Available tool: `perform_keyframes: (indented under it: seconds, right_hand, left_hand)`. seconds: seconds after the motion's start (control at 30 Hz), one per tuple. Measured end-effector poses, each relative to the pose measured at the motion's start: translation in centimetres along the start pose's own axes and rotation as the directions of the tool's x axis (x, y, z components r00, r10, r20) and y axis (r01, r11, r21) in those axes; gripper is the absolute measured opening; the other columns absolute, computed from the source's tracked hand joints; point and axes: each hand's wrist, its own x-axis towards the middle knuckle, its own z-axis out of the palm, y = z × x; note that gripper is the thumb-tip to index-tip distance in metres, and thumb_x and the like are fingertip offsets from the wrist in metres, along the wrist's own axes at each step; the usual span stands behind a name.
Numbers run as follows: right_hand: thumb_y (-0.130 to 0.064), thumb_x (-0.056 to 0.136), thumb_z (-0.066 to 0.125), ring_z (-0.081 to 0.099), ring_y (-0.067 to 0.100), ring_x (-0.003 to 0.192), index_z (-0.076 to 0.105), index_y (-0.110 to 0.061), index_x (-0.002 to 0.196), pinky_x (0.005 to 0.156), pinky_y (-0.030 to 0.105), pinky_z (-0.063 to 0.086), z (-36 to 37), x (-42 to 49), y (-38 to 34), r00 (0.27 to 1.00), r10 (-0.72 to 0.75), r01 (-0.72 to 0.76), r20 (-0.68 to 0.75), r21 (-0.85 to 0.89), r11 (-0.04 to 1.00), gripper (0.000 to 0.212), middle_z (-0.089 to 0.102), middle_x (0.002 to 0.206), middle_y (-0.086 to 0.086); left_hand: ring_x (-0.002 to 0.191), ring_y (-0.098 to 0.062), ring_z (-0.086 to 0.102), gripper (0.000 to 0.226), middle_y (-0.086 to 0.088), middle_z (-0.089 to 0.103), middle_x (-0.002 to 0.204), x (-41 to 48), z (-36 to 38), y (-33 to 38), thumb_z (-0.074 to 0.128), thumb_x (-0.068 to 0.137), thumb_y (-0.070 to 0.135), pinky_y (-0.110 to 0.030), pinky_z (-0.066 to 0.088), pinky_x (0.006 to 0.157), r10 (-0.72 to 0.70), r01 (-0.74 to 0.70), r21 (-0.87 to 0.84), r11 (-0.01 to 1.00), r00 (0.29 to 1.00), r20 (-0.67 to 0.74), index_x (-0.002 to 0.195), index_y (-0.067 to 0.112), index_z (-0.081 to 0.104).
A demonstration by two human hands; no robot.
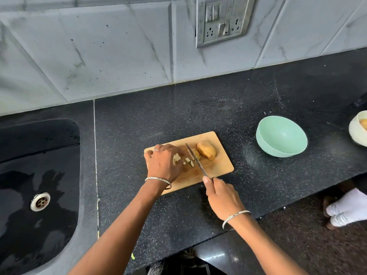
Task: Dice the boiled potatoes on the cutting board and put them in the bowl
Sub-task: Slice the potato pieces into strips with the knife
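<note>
A wooden cutting board [218, 165] lies on the black counter. On it sits a whole brown potato [206, 150] at the right and a partly cut potato [197, 154] beside the blade. Pale cut pieces [187, 160] lie near my left hand [163, 162], whose curled fingers cover some of the pieces. My right hand [220, 193] grips the handle of a knife [195, 158], its blade angled across the cut potato. A mint green bowl [281, 135] stands to the right of the board, with nothing visible inside.
A black sink [37, 185] with a drain fills the left side. A white bowl [358, 129] holding a potato sits at the right edge. A switch socket [222, 19] is on the tiled wall. A person's feet [343, 209] show on the floor past the counter's front edge.
</note>
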Motion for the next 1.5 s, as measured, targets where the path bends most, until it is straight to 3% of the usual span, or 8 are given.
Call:
perform_keyframes:
  seconds: [0.17,0.4,0.5,0.67,0.87,1.1,1.33,1.5]
  right_hand:
    - [-0.052,0.102,0.021,0.060,0.033,0.096,0.055,-0.018,0.090,0.081,0.041,0.045,0.0,-0.3,0.7,1.000,-0.011,0.011,-0.015,-0.002,1.000,0.050,0.066,0.094,0.007]
    - [-0.057,0.100,0.019,0.060,0.032,0.096,0.053,-0.020,0.090,0.083,0.044,0.047,0.8,-0.4,1.5,1.000,-0.007,0.007,-0.008,-0.010,1.000,0.051,0.067,0.096,0.005]
    - [-0.057,0.100,0.019,0.060,0.032,0.096,0.052,-0.021,0.089,0.082,0.043,0.046,0.8,-0.4,1.6,1.000,-0.007,0.007,-0.016,-0.007,1.000,0.051,0.067,0.095,0.005]
    - [-0.055,0.101,0.020,0.061,0.032,0.096,0.055,-0.020,0.092,0.081,0.041,0.045,0.4,-0.2,1.3,0.998,-0.035,0.035,-0.049,0.003,0.999,0.050,0.068,0.096,0.004]
    - [-0.058,0.099,0.019,0.062,0.033,0.094,0.054,-0.022,0.091,0.080,0.042,0.047,0.4,-0.2,1.4,0.997,-0.038,0.038,-0.066,0.007,0.999,0.051,0.069,0.093,0.004]
    - [-0.058,0.099,0.020,0.061,0.036,0.094,0.052,-0.022,0.088,0.077,0.042,0.046,1.2,-0.3,1.3,0.999,-0.039,0.038,-0.031,-0.015,0.999,0.050,0.068,0.093,0.005]
    - [-0.058,0.100,0.019,0.061,0.037,0.097,0.051,-0.021,0.091,0.077,0.043,0.046,1.8,-0.1,1.2,1.000,-0.006,0.005,-0.027,-0.038,0.999,0.050,0.066,0.097,0.011]
    - [-0.059,0.099,0.019,0.061,0.037,0.096,0.053,-0.021,0.094,0.079,0.044,0.047,1.7,0.0,1.3,1.000,-0.007,0.006,-0.022,-0.042,0.999,0.051,0.066,0.096,0.009]
  left_hand:
    - [0.112,-0.016,0.046,0.020,0.017,0.062,0.116,0.3,0.9,0.6,0.055,0.085,0.037,-0.042,0.027,0.090,0.130,-0.136,0.100,0.986,0.990,0.062,0.098,0.043,0.069]
    - [0.101,-0.017,0.052,0.010,0.013,0.065,0.104,-0.1,1.1,-0.7,0.058,0.080,0.037,-0.042,0.024,0.089,0.169,-0.153,0.250,0.956,0.985,-0.043,0.080,0.032,0.067]
    - [0.104,-0.018,0.052,0.012,0.013,0.064,0.108,-0.1,1.1,-0.9,0.061,0.080,0.042,-0.041,0.026,0.086,0.158,-0.146,0.169,0.975,0.986,-0.058,0.084,0.034,0.068]
    - [0.114,-0.016,0.044,0.018,0.015,0.058,0.118,0.1,1.4,0.2,0.060,0.086,0.037,-0.042,0.028,0.091,0.218,-0.222,0.088,0.971,0.975,0.051,0.099,0.043,0.068]
    - [0.116,-0.015,0.044,0.016,0.016,0.059,0.120,0.6,1.7,0.0,0.059,0.084,0.047,-0.042,0.028,0.092,0.238,-0.243,0.137,0.960,0.970,0.049,0.094,0.039,0.068]
    - [0.109,-0.019,0.049,0.019,0.008,0.063,0.117,0.7,1.8,-0.5,0.054,0.086,0.035,-0.040,0.030,0.091,0.155,-0.153,0.163,0.975,0.988,-0.001,0.094,0.025,0.068]
    - [0.111,-0.018,0.046,0.020,0.013,0.059,0.116,0.7,1.4,-0.5,0.058,0.079,0.031,-0.043,0.036,0.091,0.136,-0.137,0.002,0.991,0.989,0.053,0.096,0.036,0.067]
    - [0.115,-0.015,0.043,0.014,0.016,0.057,0.122,1.1,1.1,-0.3,0.063,0.082,0.040,-0.040,0.030,0.090,0.123,-0.127,0.044,0.991,0.989,0.078,0.095,0.039,0.069]
